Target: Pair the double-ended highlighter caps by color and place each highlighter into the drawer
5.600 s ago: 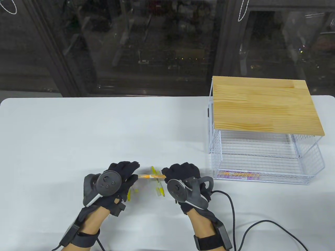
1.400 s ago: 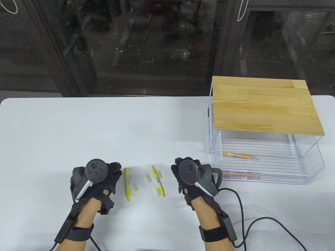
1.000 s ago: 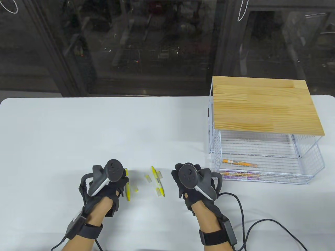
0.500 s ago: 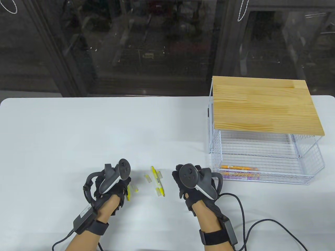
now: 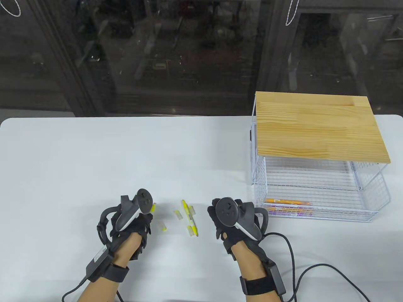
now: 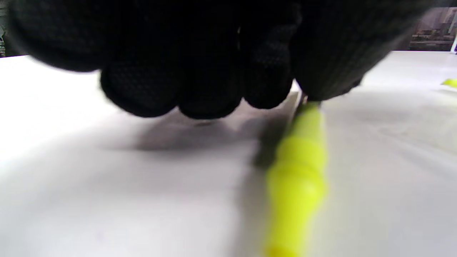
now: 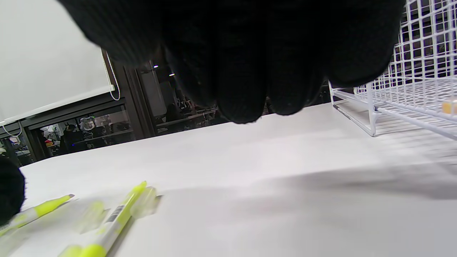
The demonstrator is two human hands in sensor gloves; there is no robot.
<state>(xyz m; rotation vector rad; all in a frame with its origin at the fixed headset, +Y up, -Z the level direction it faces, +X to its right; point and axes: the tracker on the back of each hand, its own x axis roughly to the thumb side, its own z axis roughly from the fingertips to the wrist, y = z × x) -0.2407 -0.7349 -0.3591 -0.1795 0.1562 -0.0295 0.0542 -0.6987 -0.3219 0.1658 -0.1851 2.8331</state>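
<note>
My left hand [image 5: 136,220] grips a yellow highlighter [image 6: 298,178]; only its tip [image 5: 153,207] pokes out past the glove in the table view. The curled fingers [image 6: 210,96] hang just above the table. A second yellow highlighter [image 5: 190,218] lies uncapped on the table between my hands, with several clear yellowish caps [image 5: 178,215] around it. My right hand [image 5: 224,220] stays right of it, fingers loosely curled, holding nothing. The white wire drawer [image 5: 371,217] stands pulled out at the right, holding an orange highlighter [image 5: 288,201] and purple ones [image 5: 289,211].
A wooden top [image 5: 318,125] covers the wire drawer frame. A black cable [image 5: 291,251] trails from my right wrist across the table's front right. In the right wrist view the drawer's wire corner [image 7: 371,117] is close on the right.
My left hand slid right over the left yellow highlighter and closed on it. The orange highlighter rolled to the drawer's front. My right hand has stayed put over the last second.
</note>
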